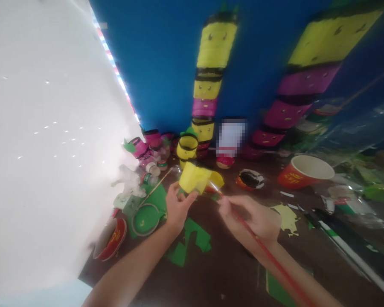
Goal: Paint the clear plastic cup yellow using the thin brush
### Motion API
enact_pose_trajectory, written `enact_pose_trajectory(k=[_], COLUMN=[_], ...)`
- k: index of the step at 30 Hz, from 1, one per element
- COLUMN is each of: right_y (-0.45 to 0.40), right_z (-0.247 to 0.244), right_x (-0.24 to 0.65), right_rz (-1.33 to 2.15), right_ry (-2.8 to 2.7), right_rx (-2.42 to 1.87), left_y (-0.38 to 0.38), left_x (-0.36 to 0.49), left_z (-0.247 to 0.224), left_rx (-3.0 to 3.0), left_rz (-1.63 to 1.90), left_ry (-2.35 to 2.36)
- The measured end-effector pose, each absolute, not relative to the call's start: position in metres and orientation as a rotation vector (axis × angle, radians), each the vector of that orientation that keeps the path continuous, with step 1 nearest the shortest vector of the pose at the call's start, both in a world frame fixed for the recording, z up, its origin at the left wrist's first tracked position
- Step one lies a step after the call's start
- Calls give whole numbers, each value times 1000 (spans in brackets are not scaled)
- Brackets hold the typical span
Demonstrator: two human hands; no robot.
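Observation:
My left hand (177, 204) grips a yellow-painted cup (194, 177) from below, fingers and thumb closed on its lower side. In my right hand (251, 217) is a paintbrush (254, 236) with a long red handle; its bristle end is close to the cup's right side, though blur hides whether it touches. Just behind the cup, partly covered by it, is a container of yellow paint (216, 179). To the right of that stands a small red dish of black paint (248, 179).
Stacks of yellow (217, 42) and magenta (297, 113) face-painted cups rise against the blue wall (160, 55). Green paper scraps (196, 234) lie between my arms. A red paper cup (307, 170) stands at right; another red cup (112, 238) lies tipped at left. A white wall (51, 170) bounds the left.

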State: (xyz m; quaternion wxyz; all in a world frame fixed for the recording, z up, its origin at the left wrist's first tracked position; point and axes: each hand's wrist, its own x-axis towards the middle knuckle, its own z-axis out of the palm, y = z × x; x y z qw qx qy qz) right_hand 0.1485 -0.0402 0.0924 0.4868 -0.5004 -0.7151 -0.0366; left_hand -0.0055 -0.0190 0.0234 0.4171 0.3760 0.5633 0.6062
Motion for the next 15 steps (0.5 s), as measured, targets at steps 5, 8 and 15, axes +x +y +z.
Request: enact_pose_trajectory(k=[5, 8, 15], right_y=[-40, -40, -38], right_z=[94, 93, 91], right_x=[149, 150, 149], right_rz=[-116, -131, -129], right_ry=[-1711, -1723, -1732], right_rx=[-1273, -1268, -1248], left_y=[-19, -19, -19], left_x=[-5, -5, -5], left_z=[23, 23, 24], left_rx=[952, 934, 905], left_rz=[1497, 1497, 1509], left_ry=[1411, 1404, 1398])
